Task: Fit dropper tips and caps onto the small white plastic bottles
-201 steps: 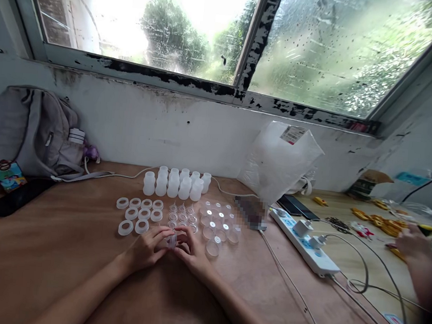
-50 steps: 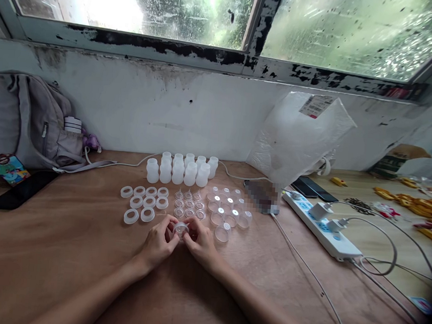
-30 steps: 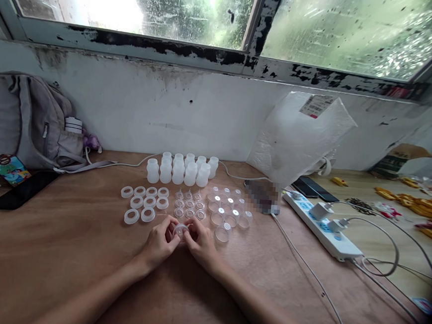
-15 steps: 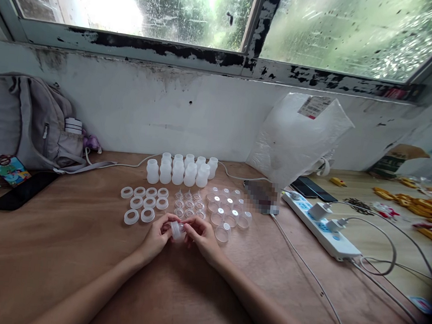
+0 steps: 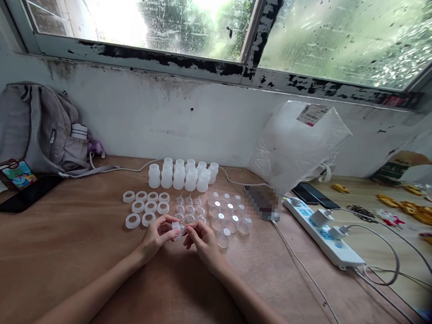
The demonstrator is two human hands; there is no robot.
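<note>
My left hand (image 5: 154,238) is closed round a translucent ridged screw ring (image 5: 175,225), held just above the table. On the ring's right side, my right hand (image 5: 204,241) pinches the tip of a clear silicone nipple (image 5: 182,230) that sits at the ring; how far it passes through is too small to tell. Behind my hands, several clear nipples (image 5: 189,209) stand in rows, partly hidden by my fingers. To their left lie several white screw rings (image 5: 132,220). Several clear domed caps (image 5: 223,239) are grouped close to my right hand. Frosted small bottles (image 5: 179,179) stand upright farther back.
A white power strip (image 5: 330,236) with plugs and cables lies at the right. Near it are dark phones (image 5: 314,194) and a plastic bag (image 5: 295,143) against the wall. A grey backpack (image 5: 35,123) and a black phone (image 5: 30,195) rest at the left.
The ring has turned in my left hand, and my right fingers have moved slightly right, now pinching the nipple's tip. The whole view has shifted a little downward.
</note>
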